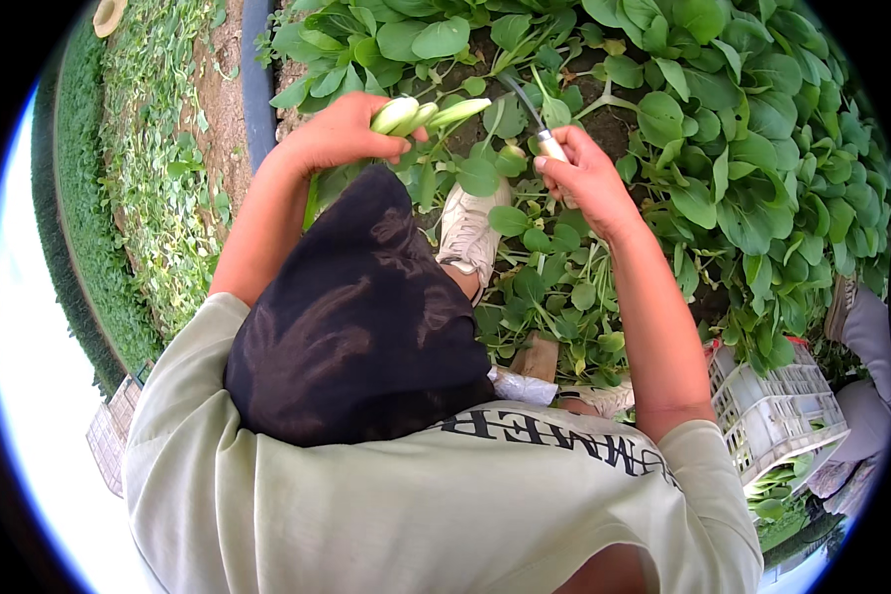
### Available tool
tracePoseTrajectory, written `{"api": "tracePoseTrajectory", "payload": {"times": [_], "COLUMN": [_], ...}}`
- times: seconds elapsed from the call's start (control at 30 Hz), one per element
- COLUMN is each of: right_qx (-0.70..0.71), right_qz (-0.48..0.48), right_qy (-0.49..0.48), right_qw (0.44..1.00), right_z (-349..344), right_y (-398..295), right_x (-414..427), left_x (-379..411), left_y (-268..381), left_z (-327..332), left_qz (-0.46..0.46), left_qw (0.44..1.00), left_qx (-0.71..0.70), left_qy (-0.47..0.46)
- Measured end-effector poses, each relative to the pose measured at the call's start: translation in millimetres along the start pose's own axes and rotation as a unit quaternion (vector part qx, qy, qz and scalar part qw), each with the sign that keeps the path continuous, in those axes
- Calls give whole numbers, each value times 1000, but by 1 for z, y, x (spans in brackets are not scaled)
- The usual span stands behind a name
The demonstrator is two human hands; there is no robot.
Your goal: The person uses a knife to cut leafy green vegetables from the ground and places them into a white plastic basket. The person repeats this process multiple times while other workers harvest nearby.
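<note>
My left hand (341, 134) is closed around several pak choi plants (408, 117), their pale stem bases pointing right and their leaves hanging below my hand. In my right hand (581, 172) is a small sickle, gripped by its light handle (551, 145). The sickle's curved metal blade (523, 95) reaches up and left to the base of a standing pak choi plant (518, 53). Leaves partly cover the blade's tip, so I cannot tell whether it touches the stem. Loose leaves and small plants (557, 297) lie on the soil below my right hand.
Dense pak choi (757, 134) grows ahead and to the right. A dark blue hose or pipe (258, 82) runs along the left. My shoe (474, 223) stands among the leaves. At right, a white plastic crate (776, 408) holding greens stands near another person's leg (865, 334).
</note>
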State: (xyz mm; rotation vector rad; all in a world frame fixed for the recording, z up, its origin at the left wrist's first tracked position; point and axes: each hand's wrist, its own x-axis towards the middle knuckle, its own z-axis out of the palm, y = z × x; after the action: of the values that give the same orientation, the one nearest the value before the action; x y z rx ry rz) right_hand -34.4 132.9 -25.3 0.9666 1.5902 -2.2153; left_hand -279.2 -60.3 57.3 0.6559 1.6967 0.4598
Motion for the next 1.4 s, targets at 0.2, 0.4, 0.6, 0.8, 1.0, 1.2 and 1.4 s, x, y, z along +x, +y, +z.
{"api": "tracePoseTrajectory", "payload": {"times": [0.2, 0.4, 0.6, 0.8, 1.0, 1.2, 1.4], "right_qx": [352, -117, 229, 150, 297, 180, 68], "right_qz": [-137, -282, -241, -219, -315, -317, -239], "right_qy": [32, 252, 162, 317, 420, 438, 465], "right_qw": [926, 918, 929, 910, 797, 822, 850], "right_z": [6, -19, 4, -41, -86, -75, -83], "right_y": [-13, -13, -12, 40, 52, 78, 85], "right_x": [-23, -52, -90, -148, -181, -181, -165], "left_x": [19, 37, 50, 66, 89, 148, 164], "left_y": [38, 49, 90, 142, 222, 254, 231], "left_z": [42, 82, 137, 144, 231, 238, 202], "left_qz": [97, 195, 189, 291, 448, 393, 341], "left_qw": [978, 953, 974, 768, 604, 557, 592], "left_qx": [-136, -207, -128, 568, 656, 727, 726], "left_qy": [-125, 100, -9, -52, -60, 83, 79]}}
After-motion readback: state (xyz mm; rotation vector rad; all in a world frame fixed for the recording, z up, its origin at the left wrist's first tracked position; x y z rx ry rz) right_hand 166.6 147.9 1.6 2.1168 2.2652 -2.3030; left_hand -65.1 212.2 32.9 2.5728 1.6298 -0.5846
